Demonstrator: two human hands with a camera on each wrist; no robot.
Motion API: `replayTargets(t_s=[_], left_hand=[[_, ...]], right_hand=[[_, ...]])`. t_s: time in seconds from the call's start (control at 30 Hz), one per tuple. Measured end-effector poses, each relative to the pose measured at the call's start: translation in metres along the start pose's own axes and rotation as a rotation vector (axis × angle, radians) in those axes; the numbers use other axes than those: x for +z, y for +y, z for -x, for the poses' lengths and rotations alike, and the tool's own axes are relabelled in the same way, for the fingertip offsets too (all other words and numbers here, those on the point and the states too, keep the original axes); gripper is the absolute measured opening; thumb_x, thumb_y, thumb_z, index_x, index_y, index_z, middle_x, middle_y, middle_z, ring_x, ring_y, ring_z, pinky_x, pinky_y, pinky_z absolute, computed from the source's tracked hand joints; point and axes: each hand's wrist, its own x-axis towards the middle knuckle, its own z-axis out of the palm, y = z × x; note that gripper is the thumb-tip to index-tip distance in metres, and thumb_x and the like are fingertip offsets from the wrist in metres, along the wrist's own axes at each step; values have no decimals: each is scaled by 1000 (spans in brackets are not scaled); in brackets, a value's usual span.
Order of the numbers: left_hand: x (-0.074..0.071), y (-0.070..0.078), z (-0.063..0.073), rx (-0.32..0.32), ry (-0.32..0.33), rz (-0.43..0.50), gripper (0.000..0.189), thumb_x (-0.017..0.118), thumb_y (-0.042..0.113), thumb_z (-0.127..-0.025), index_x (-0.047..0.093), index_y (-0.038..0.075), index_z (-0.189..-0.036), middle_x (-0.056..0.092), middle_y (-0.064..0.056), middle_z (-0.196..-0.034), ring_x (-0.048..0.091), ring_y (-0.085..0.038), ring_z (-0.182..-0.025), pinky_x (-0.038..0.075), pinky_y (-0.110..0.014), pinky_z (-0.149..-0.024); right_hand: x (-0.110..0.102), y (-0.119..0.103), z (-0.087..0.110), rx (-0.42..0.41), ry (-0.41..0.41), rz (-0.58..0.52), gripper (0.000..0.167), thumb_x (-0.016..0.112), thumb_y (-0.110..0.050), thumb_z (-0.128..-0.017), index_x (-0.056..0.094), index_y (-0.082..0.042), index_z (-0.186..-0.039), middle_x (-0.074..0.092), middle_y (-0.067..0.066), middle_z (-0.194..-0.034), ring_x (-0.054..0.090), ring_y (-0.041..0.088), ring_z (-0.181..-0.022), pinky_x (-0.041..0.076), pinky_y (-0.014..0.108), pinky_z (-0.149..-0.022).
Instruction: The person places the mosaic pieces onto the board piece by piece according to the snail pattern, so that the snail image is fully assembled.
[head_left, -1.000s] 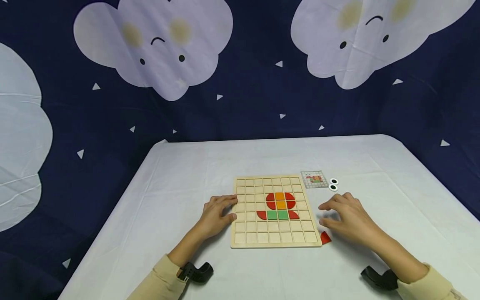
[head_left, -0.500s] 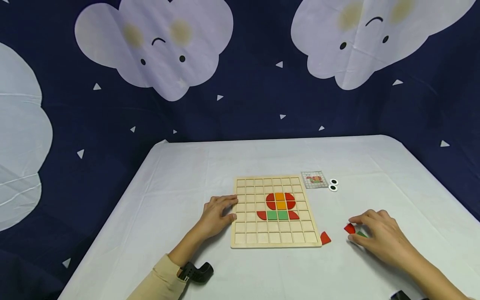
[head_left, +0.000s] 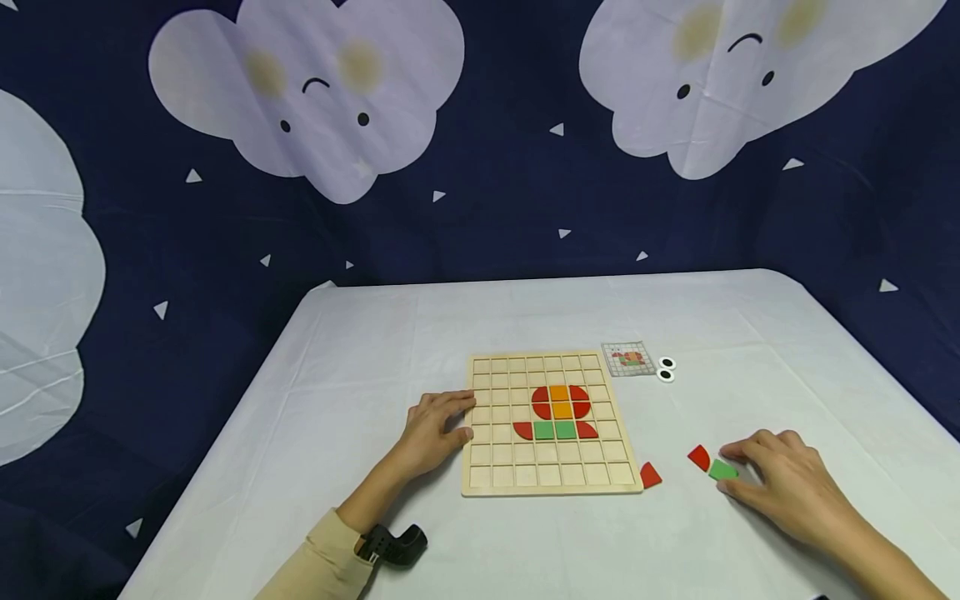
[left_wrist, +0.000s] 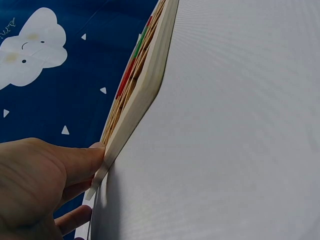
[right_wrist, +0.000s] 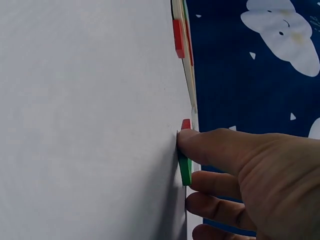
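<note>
My left hand (head_left: 432, 429) rests at the left edge of the wooden grid board (head_left: 510, 475). In the left wrist view the thumb (left_wrist: 87, 162) lies against the board's edge. Red and orange tiles form a rounded shape in the grid, above a row of green squares with red end pieces. My right hand (head_left: 787, 483) is low over the table at right, its thumb and index finger on either side of a green square tile (head_left: 723, 471). The right wrist view shows the thumb covering part of this green tile (right_wrist: 185, 170). A red quarter-round tile (head_left: 699, 457) lies just left of it.
Another red quarter-round tile (head_left: 650, 476) lies by the board's lower right corner. A small pattern card (head_left: 628, 359) lies at the upper right, with two round white eye pieces (head_left: 666, 369) beside it. A dark cloud-print curtain (head_left: 495, 233) stands behind the white table.
My right hand has moved away from the board to the right, first around the red tile, then to the green one. The left hand and the tiles in the grid stay put.
</note>
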Motion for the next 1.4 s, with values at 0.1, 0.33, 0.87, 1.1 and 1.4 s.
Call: replayTargets(t_s=[0.1,0.33,0.87,1.1,1.4], left_hand=[[0,0,0,-3,-2,3,45,69,16,-84,59,9,-128,53,-3,-139,42,-28,-121,26,-48,-97],[0,-1,0,-6,-1,10,45,69,15,-84,59,8,-128,53,-3,-139,42,-28,-121,26,-49,-98],[1,-2,1,6,-1,4,45,69,16,-84,59,8,-128,53,-3,-139,42,-28,-122,26,-49,-97],[1,-1,0,7,-3,14,45,69,15,-84,59,8,-127,53,-3,-139,42,-29,-122,26,-50,-99],[1,-2,0,8,3,0,44,69,15,-84,60,8,-127,54,-3,-138,42,-29,-122,26,-49,-97]], right_hand=[[1,2,0,-12,20,-9,32,83,-24,-61,71,-15,-89,63,-2,-85,50,23,-85,29,37,-70],[3,6,-1,-53,61,-24,29,83,-19,-60,71,-18,-86,62,-7,-83,46,14,-80,27,31,-68],[-4,-35,-44,-42,-59,-90,24,81,-21,-68,72,-15,-89,63,-3,-86,46,17,-85,29,35,-73],[4,-73,-69,-122,-103,-130,24,80,-21,-71,72,-15,-92,63,-3,-91,45,16,-87,32,35,-76],[23,-109,-94,-204,-114,-187,21,78,-21,-73,71,-16,-92,65,-2,-96,46,16,-90,34,36,-79]])
